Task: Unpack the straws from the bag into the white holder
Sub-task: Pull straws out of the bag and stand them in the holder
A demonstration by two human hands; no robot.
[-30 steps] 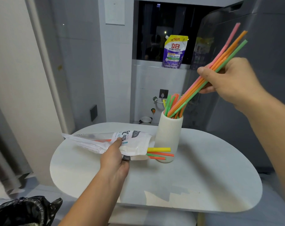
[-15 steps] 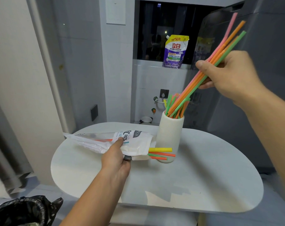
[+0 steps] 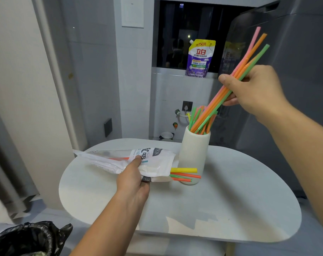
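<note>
- Right hand (image 3: 256, 91): up and to the right of the white holder (image 3: 194, 154), grasping a slanted bundle of straws (image 3: 215, 100) in pink, orange and green.
- Bundle's lower ends: inside the holder's mouth, among other straws standing there.
- Left hand (image 3: 133, 180): left of the holder, gripping the bag (image 3: 157, 163), which lies on the table (image 3: 230, 200).
- Loose straws (image 3: 183, 170), yellow, orange and green: sticking out of the bag's open end, across the front of the holder's base.
- Purple pouch (image 3: 200, 58): upright on the ledge behind the holder.

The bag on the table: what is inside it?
Straws: yellow, green and orange ends stick out of the bag, and an orange one shows through its clear part. Its white print and the left hand cover the rest.
</note>
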